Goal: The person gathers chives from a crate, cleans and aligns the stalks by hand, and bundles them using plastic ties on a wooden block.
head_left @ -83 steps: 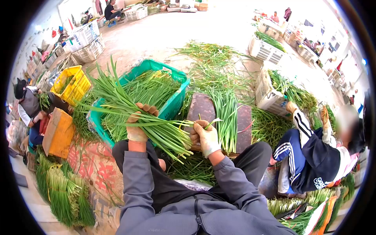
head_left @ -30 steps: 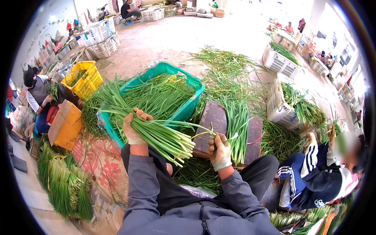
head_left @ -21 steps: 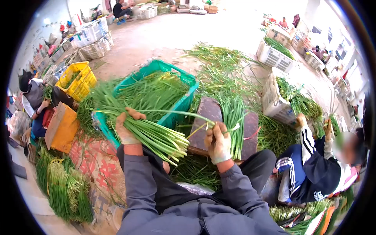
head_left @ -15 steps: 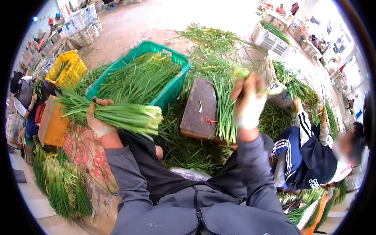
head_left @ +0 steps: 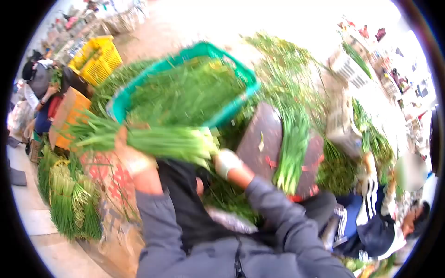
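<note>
My left hand (head_left: 132, 155) is wrapped round a thick bunch of green stalks (head_left: 169, 142), which lies level with its pale cut ends to the right. At those pale ends is my right hand (head_left: 225, 163), its fingers mostly hidden behind the bunch and blurred. To the right, a dark board (head_left: 263, 134) carries a loose green scrap and a red tie. A row of long green stalks (head_left: 293, 148) lies across it. Behind the held bunch stands a green crate (head_left: 252, 88) full of loose leaves.
A yellow crate (head_left: 104, 58) and an orange box (head_left: 69, 116) are at the left, near a seated person (head_left: 44, 88). Tied bundles (head_left: 69, 204) lie at lower left. At the right, another person (head_left: 375, 231) sits beside a white crate (head_left: 340, 120) of greens.
My right hand has swung from over the stalk row at the right to the held bunch's cut ends. The long strand it held earlier no longer shows. The whole view has shifted.
</note>
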The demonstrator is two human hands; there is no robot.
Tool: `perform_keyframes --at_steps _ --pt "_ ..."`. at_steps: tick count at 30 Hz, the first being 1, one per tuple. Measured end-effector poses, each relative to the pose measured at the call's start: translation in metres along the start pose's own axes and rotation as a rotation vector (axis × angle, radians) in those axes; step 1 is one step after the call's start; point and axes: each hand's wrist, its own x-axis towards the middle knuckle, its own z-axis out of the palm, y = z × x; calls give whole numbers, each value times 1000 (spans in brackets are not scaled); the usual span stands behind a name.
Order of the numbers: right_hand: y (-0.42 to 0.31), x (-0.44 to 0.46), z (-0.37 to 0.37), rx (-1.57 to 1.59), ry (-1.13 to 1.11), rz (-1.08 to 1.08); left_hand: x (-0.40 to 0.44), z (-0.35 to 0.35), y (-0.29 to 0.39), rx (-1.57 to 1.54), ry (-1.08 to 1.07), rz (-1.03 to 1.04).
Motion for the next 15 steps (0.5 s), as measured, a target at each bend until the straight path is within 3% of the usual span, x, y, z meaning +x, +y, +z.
perform_keyframes --at_steps 1,2,3,5,6,8,9,11,15 --pt "21 19 81 124 178 -16 0 0 -7 90 15 71" --pt "54 47 161 145 315 -168 -4 9 -9 -9 60 52" --pt "75 70 205 165 297 -272 -5 7 -13 17 -3 53" --pt "59 87 169 188 -236 392 -10 9 -16 -36 -9 -56" --pt "74 94 202 -8 86 229 -14 12 -17 -25 -8 -59" --pt "82 132 211 246 -40 533 -12 16 -23 0 -9 -56" --pt "100 143 245 133 21 419 -10 14 -26 -6 -70 -85" --pt "92 138 222 -140 -91 207 -7 18 -31 11 -126 -105" --pt "91 122 236 -47 181 262 -11 22 -38 63 -189 -113"
